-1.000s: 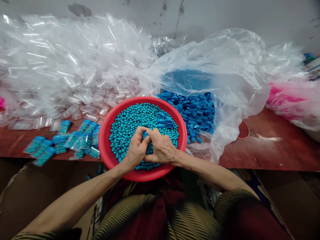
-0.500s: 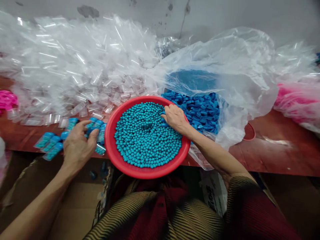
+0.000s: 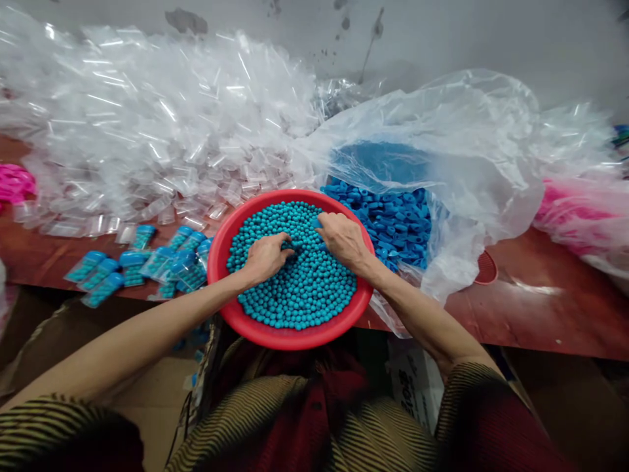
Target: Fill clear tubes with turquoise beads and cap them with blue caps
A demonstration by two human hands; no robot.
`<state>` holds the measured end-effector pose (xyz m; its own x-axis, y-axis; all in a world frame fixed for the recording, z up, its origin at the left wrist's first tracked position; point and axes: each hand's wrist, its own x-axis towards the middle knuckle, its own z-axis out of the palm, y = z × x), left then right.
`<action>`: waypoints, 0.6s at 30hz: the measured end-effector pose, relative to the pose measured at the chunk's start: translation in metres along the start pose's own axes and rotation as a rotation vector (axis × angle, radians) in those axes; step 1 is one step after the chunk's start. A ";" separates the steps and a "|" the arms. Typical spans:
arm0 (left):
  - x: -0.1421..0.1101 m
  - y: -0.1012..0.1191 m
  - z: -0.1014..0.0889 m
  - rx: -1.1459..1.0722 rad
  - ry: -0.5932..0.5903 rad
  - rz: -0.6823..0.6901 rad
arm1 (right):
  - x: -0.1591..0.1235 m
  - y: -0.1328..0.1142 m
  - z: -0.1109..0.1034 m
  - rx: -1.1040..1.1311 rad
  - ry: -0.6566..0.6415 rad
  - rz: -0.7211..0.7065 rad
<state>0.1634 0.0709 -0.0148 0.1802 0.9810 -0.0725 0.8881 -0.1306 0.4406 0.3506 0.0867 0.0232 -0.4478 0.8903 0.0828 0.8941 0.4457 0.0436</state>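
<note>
A red plastic basin (image 3: 223, 321) full of turquoise beads (image 3: 299, 301) stands in front of me at the table's edge. My left hand (image 3: 268, 257) reaches into the middle of the beads with its fingers curled together; what they hold is hidden. Over the basin's right side, my right hand (image 3: 341, 237) pinches a small blue plastic cap (image 3: 317, 224). Left of the basin lie several small clear containers (image 3: 101, 278) filled with beads and topped with blue caps.
Behind the basin is a large heap of clear empty containers (image 3: 162, 131). Blue caps (image 3: 393, 219) spill from a clear plastic bag (image 3: 481, 151) at the right. Pink pieces lie at both ends of the red-brown table (image 3: 550, 308). Cardboard (image 3: 142, 406) shows below.
My left hand has moved right, from the filled containers into the beads. My right hand stays over the basin's right side, and the blue cap at its fingertips has risen slightly.
</note>
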 end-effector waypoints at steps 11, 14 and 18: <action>0.006 0.007 0.008 -0.163 0.012 0.115 | -0.024 0.006 0.016 0.125 -0.166 -0.058; 0.005 0.006 0.003 -0.236 -0.029 0.116 | -0.020 0.004 0.012 0.362 -0.039 -0.037; 0.003 0.005 0.002 -0.313 -0.060 0.086 | -0.012 -0.005 0.017 0.576 0.012 -0.142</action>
<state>0.1692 0.0728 -0.0142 0.2815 0.9569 -0.0712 0.6971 -0.1529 0.7005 0.3516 0.0749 0.0052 -0.5599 0.8188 0.1272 0.6810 0.5421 -0.4923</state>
